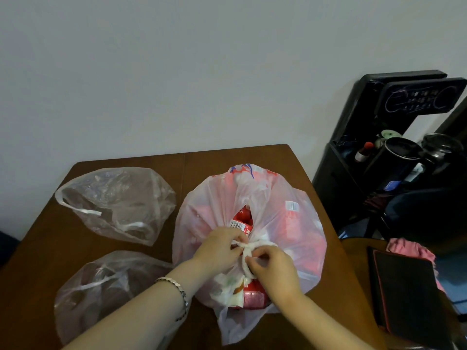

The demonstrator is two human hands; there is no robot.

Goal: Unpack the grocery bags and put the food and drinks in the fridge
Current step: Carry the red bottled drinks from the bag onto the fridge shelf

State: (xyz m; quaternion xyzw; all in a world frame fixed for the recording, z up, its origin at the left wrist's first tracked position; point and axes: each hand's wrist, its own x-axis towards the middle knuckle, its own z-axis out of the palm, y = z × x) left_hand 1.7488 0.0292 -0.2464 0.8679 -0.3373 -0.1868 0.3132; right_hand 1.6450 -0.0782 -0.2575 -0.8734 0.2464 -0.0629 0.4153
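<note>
left hand (219,246) is pinching the knot (249,248) with curled fingers | right hand (274,270) is pinching the same knot from the near side | pink bag (290,223) is sitting tied on the desk (38,261), red packs (241,219) showing inside | far clear bag (118,203) and near clear bag (101,286) are lying to its left

No text can be read: the barcode label (237,224) on the red packet (244,218) inside the translucent pink plastic bag (278,223), the white barcode sticker (292,205) on that bag's side, the blue print (249,169) at its top and the pale markings (420,101) on the black plastic panel (452,88) are all too blurred.
</note>
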